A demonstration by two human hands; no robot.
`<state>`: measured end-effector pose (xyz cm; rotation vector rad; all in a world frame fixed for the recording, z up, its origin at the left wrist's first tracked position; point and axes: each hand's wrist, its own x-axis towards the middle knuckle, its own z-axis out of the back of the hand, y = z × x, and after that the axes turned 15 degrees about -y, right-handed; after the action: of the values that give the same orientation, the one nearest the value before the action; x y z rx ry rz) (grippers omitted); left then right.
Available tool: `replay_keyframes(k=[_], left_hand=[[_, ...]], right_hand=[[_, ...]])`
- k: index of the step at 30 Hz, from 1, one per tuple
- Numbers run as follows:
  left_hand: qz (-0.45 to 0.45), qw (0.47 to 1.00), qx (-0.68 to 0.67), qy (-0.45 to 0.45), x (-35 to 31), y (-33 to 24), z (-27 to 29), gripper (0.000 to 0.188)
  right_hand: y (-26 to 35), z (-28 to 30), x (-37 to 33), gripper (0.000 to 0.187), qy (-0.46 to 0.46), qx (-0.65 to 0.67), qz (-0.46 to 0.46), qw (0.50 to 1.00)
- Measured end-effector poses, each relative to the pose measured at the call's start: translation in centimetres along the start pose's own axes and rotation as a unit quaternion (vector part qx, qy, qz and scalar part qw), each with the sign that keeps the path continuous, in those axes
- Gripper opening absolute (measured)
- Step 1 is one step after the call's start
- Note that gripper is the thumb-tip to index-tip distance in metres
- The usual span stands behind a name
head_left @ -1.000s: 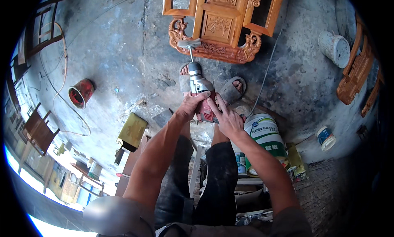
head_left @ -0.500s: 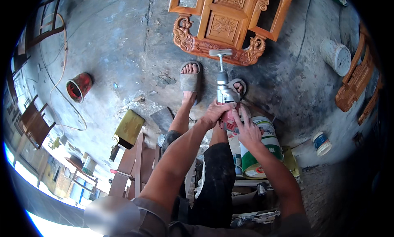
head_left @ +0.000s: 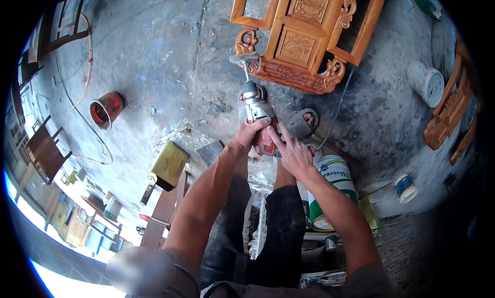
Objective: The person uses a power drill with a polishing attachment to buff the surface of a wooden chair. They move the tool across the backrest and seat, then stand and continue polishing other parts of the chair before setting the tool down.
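Note:
A red and silver power drill [head_left: 258, 110] points away from me, held in both hands. My left hand [head_left: 251, 134] wraps its body, the thumb over the top. My right hand [head_left: 293, 152] grips its rear, two fingers stretched along the housing. From the chuck runs a thin shaft to a spinning sanding head [head_left: 244, 58], blurred by motion. That head is at the lower left carved corner of an orange-brown wooden panel [head_left: 301, 49]; whether it touches the wood I cannot tell. Carved scrolls and flowers decorate the panel, which has open side frames.
A power cord [head_left: 337, 110] trails right of the drill. Green-and-white bucket [head_left: 335, 182] stands by my right forearm. A red-stained bucket [head_left: 106, 110] lies left, near a hose [head_left: 87, 55]. An olive tin [head_left: 170, 165] is nearer. More carved wood [head_left: 448, 110] and a white bucket [head_left: 426, 84] are right.
The drill and both hands have swung left, bringing the sanding head from the panel's lower edge to its left carved corner. The whole scene has shifted slightly right and down in view.

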<state>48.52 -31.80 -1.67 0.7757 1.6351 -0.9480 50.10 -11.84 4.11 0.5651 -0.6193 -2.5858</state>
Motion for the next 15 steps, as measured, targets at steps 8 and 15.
replay_keyframes(k=[8,15], left_hand=[[0.001,0.999,0.031,0.022,0.7,-0.8,-2.2,0.038],[0.029,1.000,0.002,0.001,-0.1,1.9,-0.1,0.042]], right_hand=[[-0.8,1.1,-0.2,0.095,0.017,-0.004,-0.035,0.999],[0.2,1.3,-0.9,0.093,0.075,-0.022,-0.008,0.997]])
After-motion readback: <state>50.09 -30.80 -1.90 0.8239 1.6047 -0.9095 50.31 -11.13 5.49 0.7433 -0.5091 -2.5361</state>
